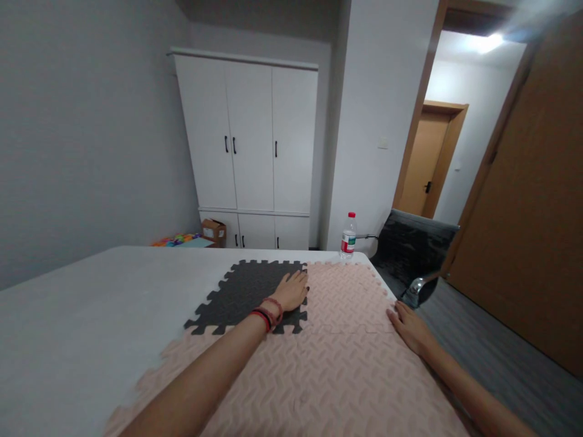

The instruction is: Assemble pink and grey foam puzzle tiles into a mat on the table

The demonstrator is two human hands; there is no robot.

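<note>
Interlocking foam mat tiles lie on a white table. A dark grey tile joins pink tiles that stretch toward me. My left hand lies flat, fingers together, on the seam between the grey tile and the pink tile to its right; red and dark bands circle its wrist. My right hand rests flat on the right edge of the pink tiles, at the table's side. Neither hand holds anything.
A plastic water bottle with a red cap stands at the table's far right corner. A black chair sits beside the table on the right. A white wardrobe, a cardboard box and an open wooden door lie beyond.
</note>
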